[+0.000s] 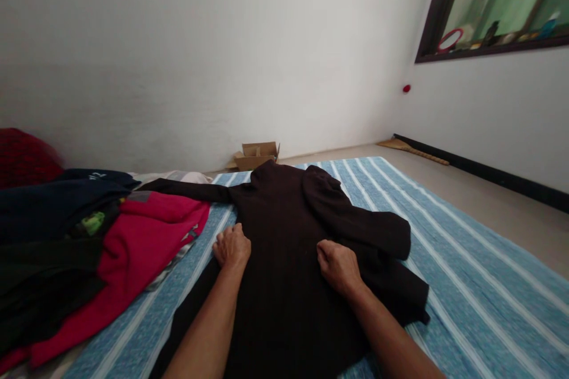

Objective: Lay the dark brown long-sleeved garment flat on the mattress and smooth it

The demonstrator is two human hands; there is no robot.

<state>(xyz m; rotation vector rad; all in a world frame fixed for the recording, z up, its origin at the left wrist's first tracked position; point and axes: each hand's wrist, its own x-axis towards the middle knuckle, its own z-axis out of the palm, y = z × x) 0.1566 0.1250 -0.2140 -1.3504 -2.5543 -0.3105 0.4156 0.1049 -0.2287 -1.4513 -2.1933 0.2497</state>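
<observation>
Both hands flat on dark sweater (284, 260) spread on striped mat (466, 284).

L hand (232, 247) at garment's left edge, R hand (338, 265) by folded-in sleeve; long axis runs away twd mat's far edge; neither grips.

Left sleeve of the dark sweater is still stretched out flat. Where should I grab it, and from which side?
Probably take the left sleeve near its cuff end, coming from the left with the left hand. It lies straight and flat on the striped mat, pointing toward the clothes pile, so the end looks free to lift. The right sleeve is already folded across the sweater, by the right hand.
</observation>
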